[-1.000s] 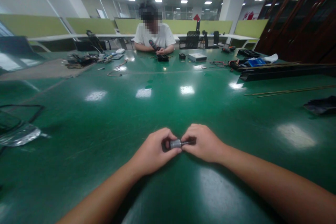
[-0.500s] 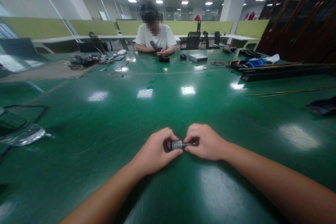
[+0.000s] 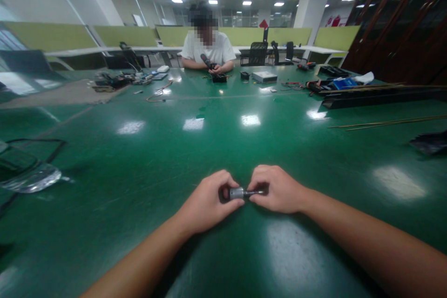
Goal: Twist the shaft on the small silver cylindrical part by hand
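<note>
Just above the green tabletop, a small silver metal cylinder (image 3: 237,193) lies sideways between my hands. My left hand (image 3: 207,202) grips its left part between thumb and curled fingers, and a dark end shows inside that grip. From the cylinder's right side sticks out a thin dark shaft (image 3: 252,193). My right hand (image 3: 277,189) is closed around this shaft with thumb and fingertips, and its far tip shows within the curl of the fingers. The exact kind of part is too small to tell.
Across the green table (image 3: 223,149) sits a person (image 3: 208,49) holding a dark tool over a black box (image 3: 219,77). A clear plastic object (image 3: 31,177) lies at left. On the right are thin rods (image 3: 391,122), a long black channel (image 3: 366,98) and a dark piece (image 3: 429,143).
My right hand has shifted very slightly to the right, and a little more of the dark shaft shows. My left hand keeps its grip on the cylinder, almost unmoved.
</note>
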A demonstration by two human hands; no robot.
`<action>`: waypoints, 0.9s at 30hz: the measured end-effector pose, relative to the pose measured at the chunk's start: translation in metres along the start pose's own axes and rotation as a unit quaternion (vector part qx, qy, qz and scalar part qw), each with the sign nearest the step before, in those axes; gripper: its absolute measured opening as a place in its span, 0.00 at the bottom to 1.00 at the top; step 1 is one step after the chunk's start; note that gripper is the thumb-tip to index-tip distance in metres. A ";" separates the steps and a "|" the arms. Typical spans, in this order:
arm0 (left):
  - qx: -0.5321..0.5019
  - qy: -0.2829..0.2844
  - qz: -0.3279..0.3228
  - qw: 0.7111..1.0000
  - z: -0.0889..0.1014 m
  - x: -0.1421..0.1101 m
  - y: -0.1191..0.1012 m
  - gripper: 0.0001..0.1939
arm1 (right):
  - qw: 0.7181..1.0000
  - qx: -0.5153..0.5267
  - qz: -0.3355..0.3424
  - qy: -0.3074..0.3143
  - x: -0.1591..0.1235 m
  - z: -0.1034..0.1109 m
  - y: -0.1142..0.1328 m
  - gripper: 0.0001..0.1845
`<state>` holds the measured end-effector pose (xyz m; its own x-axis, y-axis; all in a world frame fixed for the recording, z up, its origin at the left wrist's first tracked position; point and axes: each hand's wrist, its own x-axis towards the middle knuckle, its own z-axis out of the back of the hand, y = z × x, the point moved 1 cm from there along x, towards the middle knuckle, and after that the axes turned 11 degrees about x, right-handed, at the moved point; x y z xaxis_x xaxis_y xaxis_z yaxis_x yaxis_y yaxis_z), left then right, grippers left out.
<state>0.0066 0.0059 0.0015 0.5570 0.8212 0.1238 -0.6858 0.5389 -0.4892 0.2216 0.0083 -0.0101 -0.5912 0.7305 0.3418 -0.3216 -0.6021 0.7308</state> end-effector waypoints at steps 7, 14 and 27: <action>0.006 -0.001 -0.007 1.000 0.000 0.000 0.001 0.09 | 1.000 -0.004 -0.013 0.006 -0.002 0.000 0.000 0.07; 0.007 0.001 -0.007 1.000 0.001 0.000 0.001 0.09 | 0.999 -0.027 -0.015 0.023 -0.002 0.006 -0.003 0.04; -0.007 0.006 -0.005 1.000 0.001 0.000 0.001 0.09 | 0.997 -0.012 -0.042 0.057 -0.001 0.021 -0.006 0.03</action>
<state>0.0050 0.0064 0.0022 0.5689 0.8138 0.1185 -0.6740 0.5440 -0.4998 0.2395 0.0177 -0.0029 -0.6420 0.7377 0.2090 -0.3899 -0.5488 0.7395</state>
